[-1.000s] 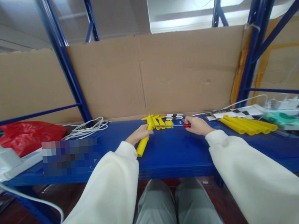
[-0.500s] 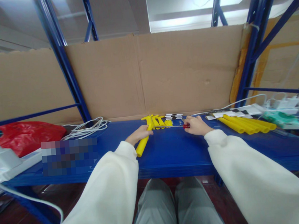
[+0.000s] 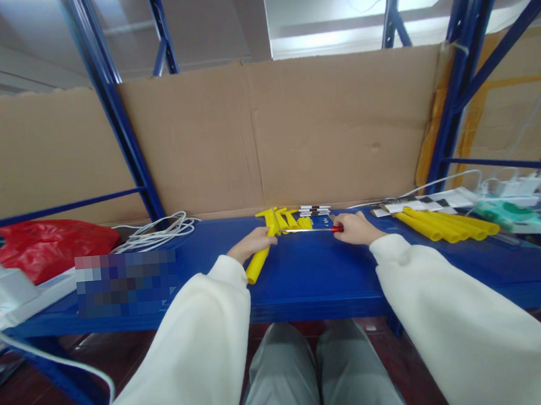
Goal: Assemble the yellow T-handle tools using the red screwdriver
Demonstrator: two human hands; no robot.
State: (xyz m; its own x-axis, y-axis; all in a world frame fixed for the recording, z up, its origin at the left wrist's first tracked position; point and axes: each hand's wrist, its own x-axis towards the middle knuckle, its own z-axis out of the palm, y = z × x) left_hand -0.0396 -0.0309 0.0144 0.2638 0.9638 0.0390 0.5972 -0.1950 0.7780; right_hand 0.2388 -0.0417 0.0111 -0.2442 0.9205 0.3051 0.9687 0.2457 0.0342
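Observation:
My left hand point(image 3: 254, 244) is closed around a yellow tube point(image 3: 258, 265) with a yellow fitting at its upper end; its lower end slants toward the table's front edge. My right hand point(image 3: 354, 229) grips the red handle of a screwdriver point(image 3: 317, 229). The metal shaft points left, its tip at the fitting near my left fingers; whether it sits in a screw is too small to tell. Just behind the shaft lie more yellow fittings point(image 3: 292, 220), a stack of black-and-white strips point(image 3: 315, 210) and a few tiny parts point(image 3: 327, 219).
Several yellow tubes point(image 3: 445, 225) lie at the right, beside a green-and-white packet point(image 3: 510, 216). On the left are a coiled white cable point(image 3: 165, 231), a red plastic bag point(image 3: 53, 244) and a white power strip point(image 3: 39, 299). A cardboard panel point(image 3: 330, 129) stands behind the blue table point(image 3: 314, 280).
Both hands keep their places and grips. The red screwdriver handle looks slightly turned in my right hand, and the shaft catches more light.

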